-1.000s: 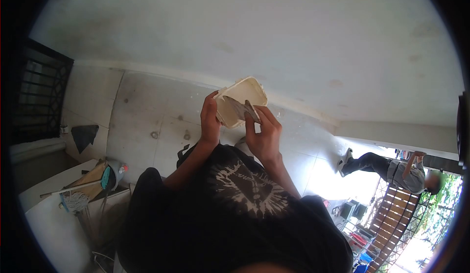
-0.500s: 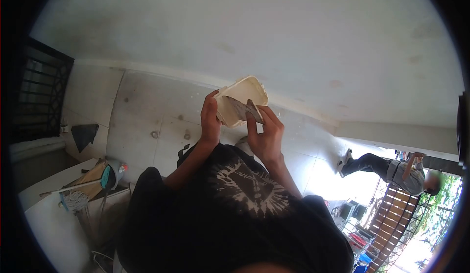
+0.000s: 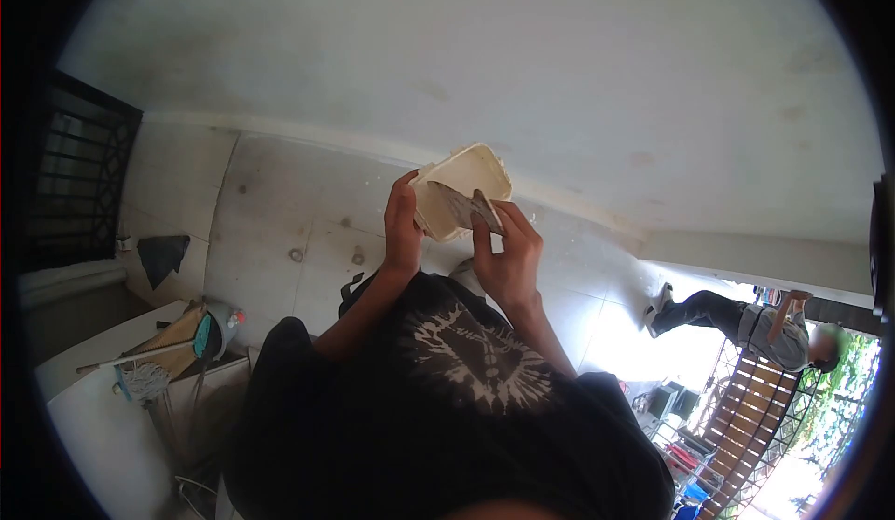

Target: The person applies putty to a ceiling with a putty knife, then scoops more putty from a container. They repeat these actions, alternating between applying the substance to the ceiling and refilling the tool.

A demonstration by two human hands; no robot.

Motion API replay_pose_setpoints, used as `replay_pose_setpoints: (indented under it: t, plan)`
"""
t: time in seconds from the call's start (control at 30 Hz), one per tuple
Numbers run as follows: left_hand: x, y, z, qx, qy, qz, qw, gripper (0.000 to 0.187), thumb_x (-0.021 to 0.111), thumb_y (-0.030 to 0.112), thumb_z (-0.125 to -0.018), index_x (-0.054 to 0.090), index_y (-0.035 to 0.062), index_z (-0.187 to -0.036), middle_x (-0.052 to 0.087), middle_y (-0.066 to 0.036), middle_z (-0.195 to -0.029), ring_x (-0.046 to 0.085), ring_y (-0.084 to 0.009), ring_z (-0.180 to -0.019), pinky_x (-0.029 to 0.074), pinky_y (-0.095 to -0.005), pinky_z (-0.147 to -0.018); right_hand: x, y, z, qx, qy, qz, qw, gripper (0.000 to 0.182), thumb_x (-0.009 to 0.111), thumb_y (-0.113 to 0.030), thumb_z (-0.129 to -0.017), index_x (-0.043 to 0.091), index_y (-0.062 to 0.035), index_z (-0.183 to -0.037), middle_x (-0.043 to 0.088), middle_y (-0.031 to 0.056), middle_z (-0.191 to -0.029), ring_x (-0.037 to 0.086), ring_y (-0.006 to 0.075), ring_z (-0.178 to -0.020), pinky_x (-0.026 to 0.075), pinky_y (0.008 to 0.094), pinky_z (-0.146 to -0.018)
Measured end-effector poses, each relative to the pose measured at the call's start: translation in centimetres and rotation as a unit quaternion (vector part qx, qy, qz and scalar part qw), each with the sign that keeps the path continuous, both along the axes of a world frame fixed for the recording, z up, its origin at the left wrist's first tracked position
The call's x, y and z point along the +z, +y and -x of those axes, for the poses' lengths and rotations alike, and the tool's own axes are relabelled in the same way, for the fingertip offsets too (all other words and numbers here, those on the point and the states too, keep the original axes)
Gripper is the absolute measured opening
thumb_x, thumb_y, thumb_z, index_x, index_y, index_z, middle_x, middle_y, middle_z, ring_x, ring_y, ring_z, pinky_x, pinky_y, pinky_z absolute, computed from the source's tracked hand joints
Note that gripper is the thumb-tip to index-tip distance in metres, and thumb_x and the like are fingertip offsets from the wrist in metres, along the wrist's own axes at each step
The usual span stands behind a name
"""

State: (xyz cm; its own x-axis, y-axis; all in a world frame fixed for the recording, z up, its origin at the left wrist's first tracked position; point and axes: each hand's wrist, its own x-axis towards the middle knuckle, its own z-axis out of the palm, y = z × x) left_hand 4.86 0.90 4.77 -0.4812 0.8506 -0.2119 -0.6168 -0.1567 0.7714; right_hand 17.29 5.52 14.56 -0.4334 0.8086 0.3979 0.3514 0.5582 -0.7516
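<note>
Cream rectangular plastic tub point(image 3: 466, 180) is held up before the wall, gripped at its side by left hand point(image 3: 403, 231). Flat grey metal scraper blade point(image 3: 459, 206) is pinched by right hand point(image 3: 508, 259), blade inside tub.

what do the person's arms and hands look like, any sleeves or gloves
Both hands are bare: no gloves, rings or watch visible on the left hand or right hand. Forearms are uncovered. The black shirt with a whitish splatter print seems short-sleeved.

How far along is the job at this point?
Done: hard to tell; the wall shows only faint blotches. In hand: the left hand tilts the cream tub while the right hand works the scraper inside it. Left: getting that filler onto a surface.
</note>
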Motion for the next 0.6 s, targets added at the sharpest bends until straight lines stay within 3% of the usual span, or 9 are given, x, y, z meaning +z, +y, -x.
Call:
replay_pose_setpoints:
  t: [0.6]
  plan:
    - [-0.5,0.0,0.3,-0.010,-0.011,-0.013,1.000,0.052,0.036,0.044,-0.101,0.041,0.0033,-0.133,0.054,-0.010,-0.121,0.056,-0.0176,-0.109,0.048,-0.0322,-0.089,0.3,-0.4,0.4,0.012,-0.010,0.010,1.000,0.017,0.063,0.004,-0.082,0.065,0.0060,-0.098,0.067,0.0186,-0.094,0.068,0.0324,-0.080,0.053,0.0341,-0.070]
